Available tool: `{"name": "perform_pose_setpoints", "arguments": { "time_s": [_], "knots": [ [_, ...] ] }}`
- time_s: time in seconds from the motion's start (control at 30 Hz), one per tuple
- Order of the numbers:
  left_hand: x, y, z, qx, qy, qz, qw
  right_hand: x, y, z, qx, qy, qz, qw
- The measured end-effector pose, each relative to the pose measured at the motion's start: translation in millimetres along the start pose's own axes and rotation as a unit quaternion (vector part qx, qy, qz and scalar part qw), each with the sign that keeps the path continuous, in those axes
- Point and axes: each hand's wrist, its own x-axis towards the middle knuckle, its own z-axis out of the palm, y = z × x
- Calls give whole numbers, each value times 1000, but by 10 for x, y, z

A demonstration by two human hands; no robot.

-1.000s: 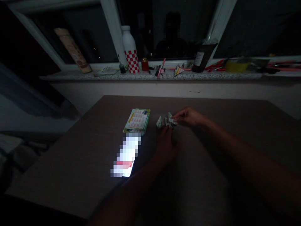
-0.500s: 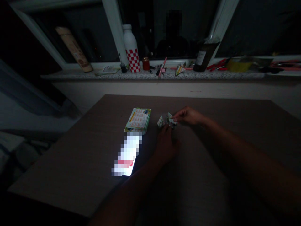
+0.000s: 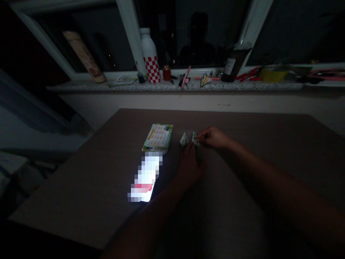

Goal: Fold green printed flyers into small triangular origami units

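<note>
Two small folded paper pieces with green and white print stand upright on the wooden table [image 3: 88,172]. My left hand [image 3: 190,165] reaches up from below, its fingertips closed at the bottom of the folded paper; the left-hand piece [image 3: 183,139] rises just beyond them. From the right, my right hand [image 3: 214,137] pinches the edge of the right-hand folded paper [image 3: 194,137]. Shadow hides part of both hands' fingers. Left of the hands lies a stack of printed calendar cards [image 3: 158,136], and nearer me a lit phone [image 3: 147,176] with a blurred screen.
Behind the table, a granite windowsill [image 3: 161,86] holds a white bottle with red checks [image 3: 152,64], a tan cylinder [image 3: 83,55], a small red jar [image 3: 166,73], a folded paper piece [image 3: 206,79], a dark pouch [image 3: 234,64] and several pens.
My right hand has moved slightly left and down, bringing the right-hand folded paper more upright and closer to the left-hand piece. My left hand has stayed nearly still.
</note>
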Motion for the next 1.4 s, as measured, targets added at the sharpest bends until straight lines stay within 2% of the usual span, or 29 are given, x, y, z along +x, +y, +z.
{"name": "perform_pose_setpoints", "arguments": {
  "time_s": [0.4,0.67,0.77,0.9,1.03,1.1,1.23,1.4],
  "knots": [
    [-8,29,-12,21,-21,-1,1000,-67,-39,130,-138,67,-55,987],
    [-46,40,-45,32,3,19,999,-104,-43,125,-142,73,-64,985],
    [-90,130,-201,74,16,24,997,-142,-41,107,-129,85,-64,986],
    [-72,221,-646,160,17,20,987,-239,-56,82,-119,97,-61,986],
    [91,54,-1119,218,42,-25,975,-352,-71,95,-120,107,-60,985],
    [190,-98,-1262,318,-12,-68,946,-391,-70,124,-124,107,-68,984],
    [329,-343,-1342,348,-62,-82,932,-419,-72,200,-145,102,-87,980],
    [369,-438,-1289,366,-95,-88,921,-374,-124,292,-167,98,-96,976]
  ]
}}
